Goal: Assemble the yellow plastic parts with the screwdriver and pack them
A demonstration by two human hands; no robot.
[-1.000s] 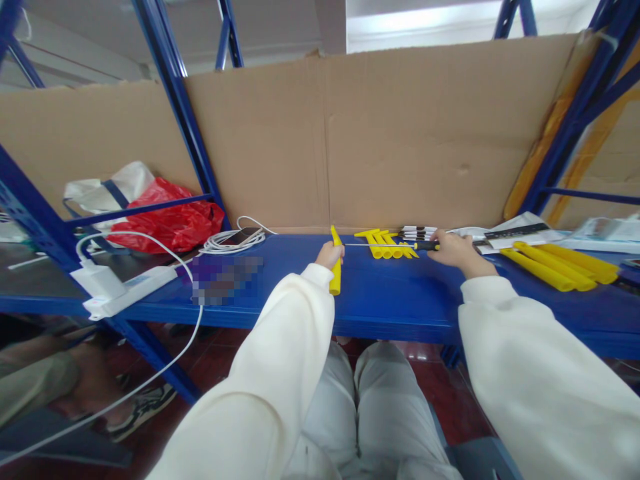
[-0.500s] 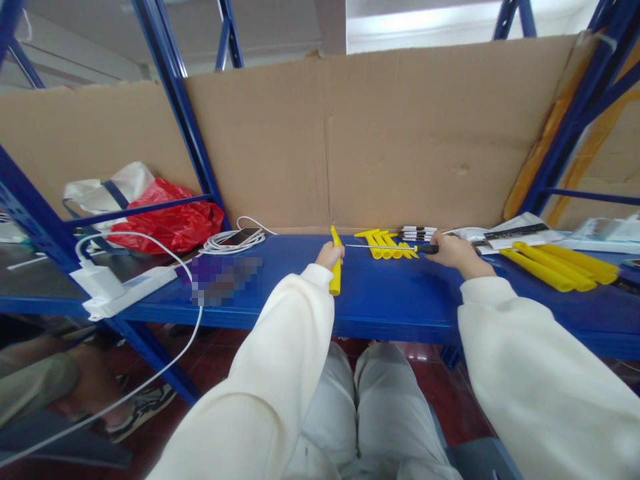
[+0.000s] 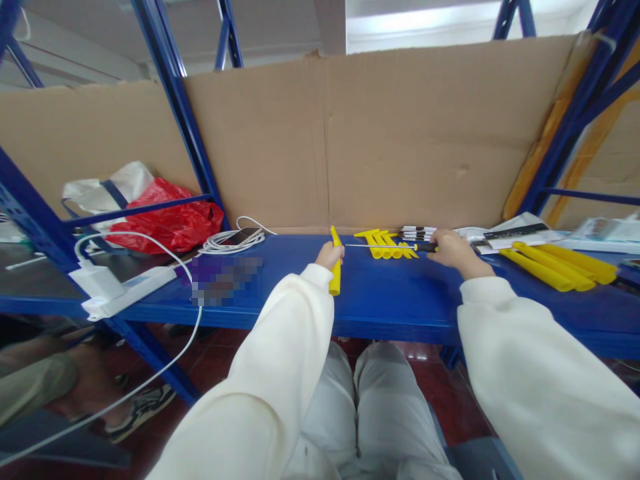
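My left hand [image 3: 329, 255] is closed round a yellow plastic part [image 3: 335, 279] with a wide tubular lower end and a narrow upper end. In my right hand [image 3: 453, 252] is the black and yellow handle of a screwdriver [image 3: 385, 247]. Its long thin shaft points left, and the tip meets or nearly meets the yellow part beside my left fingers; I cannot tell which. Behind the shaft, several yellow T-shaped pieces [image 3: 381, 252] lie in a row on the blue tabletop [image 3: 390, 293].
Larger yellow tubes [image 3: 560, 267] lie at the right, by white packets [image 3: 525, 230]. Small black-and-white items [image 3: 417, 233] sit behind my right hand. At left are a coiled white cable [image 3: 233, 241], a power strip [image 3: 130, 293] and a red bag [image 3: 170, 213]. Cardboard [image 3: 400, 140] stands behind.
My right hand has turned slightly on the screwdriver handle, its fingers a little differently placed. The left hand and the yellow part stay where they were.
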